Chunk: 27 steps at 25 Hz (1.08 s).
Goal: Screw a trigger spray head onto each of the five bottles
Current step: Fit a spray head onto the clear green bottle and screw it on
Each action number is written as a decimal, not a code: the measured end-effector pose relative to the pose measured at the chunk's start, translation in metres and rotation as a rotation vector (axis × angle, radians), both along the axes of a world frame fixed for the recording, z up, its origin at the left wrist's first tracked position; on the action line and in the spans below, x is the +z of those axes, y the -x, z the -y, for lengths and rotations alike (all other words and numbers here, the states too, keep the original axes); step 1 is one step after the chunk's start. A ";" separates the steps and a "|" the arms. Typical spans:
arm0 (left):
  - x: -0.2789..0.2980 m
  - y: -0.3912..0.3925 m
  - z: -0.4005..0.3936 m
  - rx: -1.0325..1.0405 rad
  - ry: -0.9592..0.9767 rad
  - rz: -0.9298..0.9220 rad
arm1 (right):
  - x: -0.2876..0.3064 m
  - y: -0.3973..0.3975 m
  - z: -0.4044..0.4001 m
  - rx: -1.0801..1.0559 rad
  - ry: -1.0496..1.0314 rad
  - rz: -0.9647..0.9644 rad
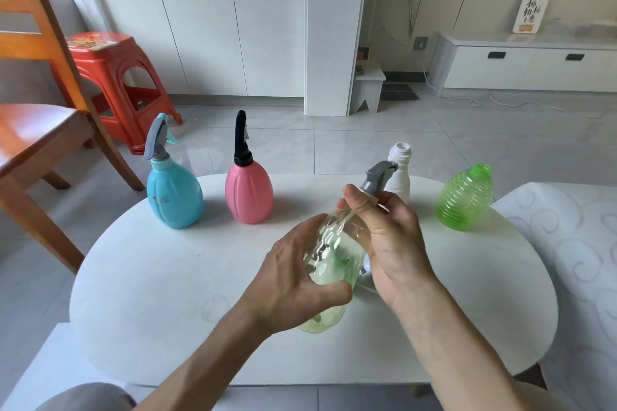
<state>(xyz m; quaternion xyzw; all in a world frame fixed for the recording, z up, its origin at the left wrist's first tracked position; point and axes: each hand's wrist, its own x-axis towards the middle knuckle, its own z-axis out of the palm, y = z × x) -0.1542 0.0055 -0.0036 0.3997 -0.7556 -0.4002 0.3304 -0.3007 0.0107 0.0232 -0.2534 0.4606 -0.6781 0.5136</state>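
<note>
Gripping the clear bottle [337,253], the left hand [293,280] steadies it; the right hand [390,237] pinches the grey spray head [379,178] at its neck.

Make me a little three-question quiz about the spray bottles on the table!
1. True or false: the pink plastic bottle already wears a black trigger head.
2. Which hand holds the body of the clear pale-green bottle?
A. left hand
B. right hand
3. Fill in: the white plastic bottle and the ribbed green bottle have ____ necks.

Key: 1 true. 2 A; the right hand grips the neck under the grey trigger head. 3 open.
</note>
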 end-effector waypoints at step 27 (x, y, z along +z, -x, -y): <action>0.010 -0.016 0.002 0.021 0.038 0.053 | -0.001 0.013 -0.001 0.218 0.077 -0.113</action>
